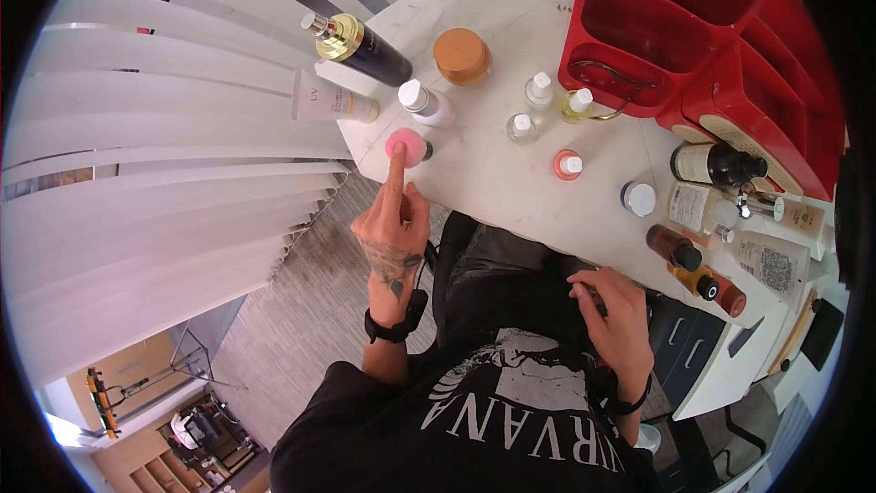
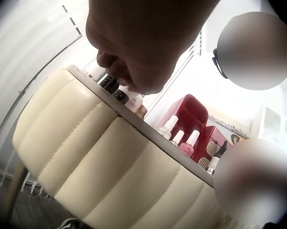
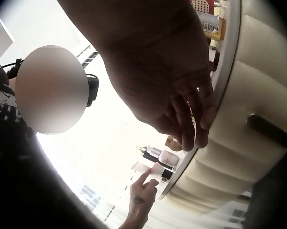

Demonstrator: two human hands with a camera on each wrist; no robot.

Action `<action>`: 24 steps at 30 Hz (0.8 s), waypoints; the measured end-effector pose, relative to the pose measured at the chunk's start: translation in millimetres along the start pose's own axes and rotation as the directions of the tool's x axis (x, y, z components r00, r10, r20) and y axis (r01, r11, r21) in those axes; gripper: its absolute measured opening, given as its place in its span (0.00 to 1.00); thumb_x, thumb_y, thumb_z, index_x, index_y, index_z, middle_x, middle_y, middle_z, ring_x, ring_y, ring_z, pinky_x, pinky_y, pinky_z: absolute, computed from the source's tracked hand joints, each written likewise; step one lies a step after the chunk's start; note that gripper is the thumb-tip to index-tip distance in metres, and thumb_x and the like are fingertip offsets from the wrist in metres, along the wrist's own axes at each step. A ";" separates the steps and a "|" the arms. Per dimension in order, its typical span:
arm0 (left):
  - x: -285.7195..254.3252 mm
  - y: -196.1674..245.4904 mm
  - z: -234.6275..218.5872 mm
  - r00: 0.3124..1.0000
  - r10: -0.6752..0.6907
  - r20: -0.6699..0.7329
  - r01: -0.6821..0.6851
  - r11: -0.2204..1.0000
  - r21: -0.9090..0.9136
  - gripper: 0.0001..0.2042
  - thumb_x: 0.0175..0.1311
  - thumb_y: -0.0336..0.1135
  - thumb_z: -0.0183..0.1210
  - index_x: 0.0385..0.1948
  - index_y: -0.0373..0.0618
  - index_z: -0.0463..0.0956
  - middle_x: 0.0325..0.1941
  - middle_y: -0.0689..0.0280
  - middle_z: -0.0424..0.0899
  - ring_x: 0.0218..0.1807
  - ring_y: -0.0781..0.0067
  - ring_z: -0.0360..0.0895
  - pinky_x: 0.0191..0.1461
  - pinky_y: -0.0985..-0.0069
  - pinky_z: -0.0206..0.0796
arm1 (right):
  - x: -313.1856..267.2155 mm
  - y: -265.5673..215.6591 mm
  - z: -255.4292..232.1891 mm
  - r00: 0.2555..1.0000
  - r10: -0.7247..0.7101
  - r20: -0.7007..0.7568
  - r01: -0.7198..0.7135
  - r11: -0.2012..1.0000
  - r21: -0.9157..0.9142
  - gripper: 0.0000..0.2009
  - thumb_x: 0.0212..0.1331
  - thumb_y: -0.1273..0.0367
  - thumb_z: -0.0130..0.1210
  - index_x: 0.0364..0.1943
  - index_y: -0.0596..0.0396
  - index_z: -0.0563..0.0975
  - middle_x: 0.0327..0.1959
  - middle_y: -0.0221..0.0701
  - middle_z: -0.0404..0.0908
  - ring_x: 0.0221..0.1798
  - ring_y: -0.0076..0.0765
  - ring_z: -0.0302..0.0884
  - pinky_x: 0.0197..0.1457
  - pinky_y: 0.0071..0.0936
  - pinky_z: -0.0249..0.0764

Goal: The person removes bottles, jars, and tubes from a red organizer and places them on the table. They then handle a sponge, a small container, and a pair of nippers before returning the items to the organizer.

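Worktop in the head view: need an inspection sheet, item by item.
Surface: white worktop, faint veining, a few dark specks near the red organizer.
Job's things: pink item near the worktop's edge, beside the white-capped pump bottle.
Clutter: small white-capped bottles mid-worktop; mixed bottles and tubes crowd the right end.
Left hand: straight index finger on the pink item.
Right hand: off the worktop, fingers loosely bent, holding nothing visible.
Cables: nothing seen on the worktop.
Surroundings: white blinds at left, grey floor below.

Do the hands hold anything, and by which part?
Nothing is held: the left hand only touches the pink item with one finger; the right hand looks empty.
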State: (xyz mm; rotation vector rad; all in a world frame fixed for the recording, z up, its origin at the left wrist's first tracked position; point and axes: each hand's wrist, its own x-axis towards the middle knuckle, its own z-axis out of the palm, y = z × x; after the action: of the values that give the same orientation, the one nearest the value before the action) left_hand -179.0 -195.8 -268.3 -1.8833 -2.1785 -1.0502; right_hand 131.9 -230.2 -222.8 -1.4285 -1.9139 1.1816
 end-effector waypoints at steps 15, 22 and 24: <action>6.6 5.8 -2.7 0.996 0.082 0.029 -0.082 0.997 -0.001 0.31 0.61 0.18 0.65 0.70 0.46 0.78 0.18 0.67 0.75 0.16 0.81 0.69 0.24 0.78 0.66 | 2.1 0.3 0.0 1.000 -0.005 0.005 0.005 1.000 -0.025 0.06 0.65 0.77 0.64 0.44 0.58 0.83 0.34 0.37 0.84 0.36 0.47 0.84 0.41 0.37 0.79; 6.9 6.7 -0.2 0.993 0.087 0.075 -0.089 0.996 0.016 0.33 0.61 0.18 0.64 0.72 0.46 0.77 0.18 0.66 0.77 0.17 0.80 0.72 0.26 0.77 0.69 | 1.2 3.2 0.5 1.000 -0.026 0.002 0.026 1.000 -0.009 0.06 0.65 0.77 0.64 0.44 0.59 0.83 0.35 0.37 0.85 0.36 0.47 0.85 0.42 0.38 0.80; 6.3 5.8 1.9 0.992 0.097 0.087 -0.099 0.995 0.021 0.33 0.62 0.19 0.64 0.73 0.47 0.76 0.19 0.66 0.78 0.17 0.80 0.73 0.26 0.77 0.69 | 1.4 3.8 0.5 1.000 -0.025 0.002 0.025 1.000 -0.016 0.06 0.65 0.77 0.64 0.44 0.59 0.83 0.35 0.37 0.85 0.36 0.48 0.85 0.42 0.38 0.79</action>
State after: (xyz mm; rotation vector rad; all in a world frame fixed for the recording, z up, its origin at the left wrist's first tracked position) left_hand -174.6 -189.4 -264.2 -2.0369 -2.1077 -0.9375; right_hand 133.0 -228.7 -226.5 -1.4079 -1.9414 1.1591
